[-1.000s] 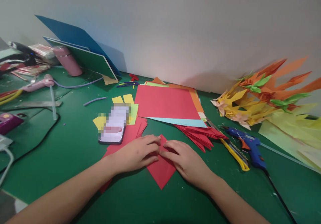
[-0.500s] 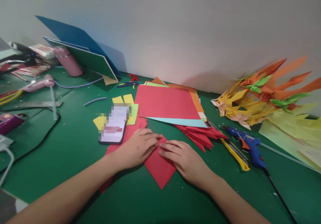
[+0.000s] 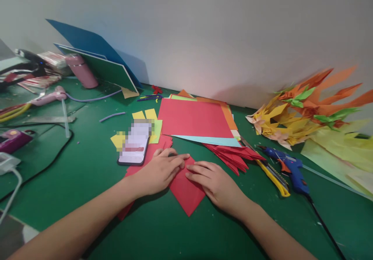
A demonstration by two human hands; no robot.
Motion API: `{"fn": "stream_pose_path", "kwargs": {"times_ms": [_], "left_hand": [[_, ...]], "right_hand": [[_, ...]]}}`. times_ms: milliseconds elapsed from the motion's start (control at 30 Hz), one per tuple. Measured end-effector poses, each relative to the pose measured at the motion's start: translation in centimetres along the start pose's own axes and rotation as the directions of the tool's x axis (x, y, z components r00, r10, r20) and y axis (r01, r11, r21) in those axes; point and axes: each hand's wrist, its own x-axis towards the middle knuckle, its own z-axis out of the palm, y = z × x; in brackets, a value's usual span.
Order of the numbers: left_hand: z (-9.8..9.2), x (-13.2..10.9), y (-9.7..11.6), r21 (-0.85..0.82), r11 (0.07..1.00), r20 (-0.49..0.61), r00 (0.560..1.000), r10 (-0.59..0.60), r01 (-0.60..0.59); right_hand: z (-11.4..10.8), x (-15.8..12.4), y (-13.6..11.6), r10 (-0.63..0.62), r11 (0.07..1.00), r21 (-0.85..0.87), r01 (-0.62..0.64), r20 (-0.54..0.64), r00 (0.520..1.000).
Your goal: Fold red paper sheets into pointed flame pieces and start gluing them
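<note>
A red sheet of paper (image 3: 189, 198) lies on the green table, folded into a pointed, kite-like shape with one corner towards me. At its upper left edge, my left hand (image 3: 164, 170) grips the paper, index finger reaching to the top corner. My right hand (image 3: 217, 180) holds the right edge, its fingertips pressed on the surface near the middle. Both thumbs are mostly hidden. More red paper (image 3: 159, 147) sticks out from under my left forearm, beneath a phone (image 3: 135, 143). Folded red paper pieces (image 3: 230, 157) are fanned out beyond my right hand.
Behind the hands lies a stack of coloured sheets (image 3: 198, 116). To the right are a yellow cutter knife (image 3: 274, 178), a blue glue gun (image 3: 291, 166) and paper flowers (image 3: 309, 108). On the left are a pink glue gun (image 3: 49, 96), a pink bottle (image 3: 81, 71) and cables.
The view has shifted slightly, so things on the left appear a little further right. Both hands keep nearly the same position on the red paper.
</note>
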Motion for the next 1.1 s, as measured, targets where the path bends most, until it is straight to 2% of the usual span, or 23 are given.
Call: {"fn": "stream_pose_path", "kwargs": {"times_ms": [133, 333, 600, 833, 967, 1100], "left_hand": [[-0.8, 0.2, -0.6, 0.029, 0.998, 0.034, 0.998, 0.046, -0.047], [-1.4, 0.0, -1.6, 0.081, 0.988, -0.025, 0.990, 0.136, -0.134], [-2.4, -0.6, -2.2, 0.069, 0.991, 0.082, 0.990, 0.111, -0.116], [-3.5, -0.8, -1.4, 0.027, 0.996, 0.194, 0.978, 0.075, -0.082], [-3.6, -0.8, -1.3, 0.008, 0.996, 0.198, 0.976, 0.086, -0.090], [-2.8, -0.8, -1.8, 0.071, 0.995, 0.140, 0.988, 0.064, -0.074]], "right_hand": [[0.1, -0.1, 0.1, -0.004, 1.000, -0.009, 0.003, -0.005, 1.000], [0.0, 0.0, 0.1, 0.002, 1.000, -0.006, -0.002, -0.008, 1.000], [-0.1, -0.1, 0.1, 0.015, 1.000, 0.006, -0.015, 0.006, 1.000], [0.0, -0.2, 0.2, 0.017, 1.000, 0.012, -0.017, -0.001, 1.000], [0.1, -0.2, 0.3, 0.009, 1.000, 0.016, -0.009, -0.004, 1.000], [0.2, -0.2, 0.3, 0.003, 1.000, 0.010, -0.003, -0.015, 1.000]]}}
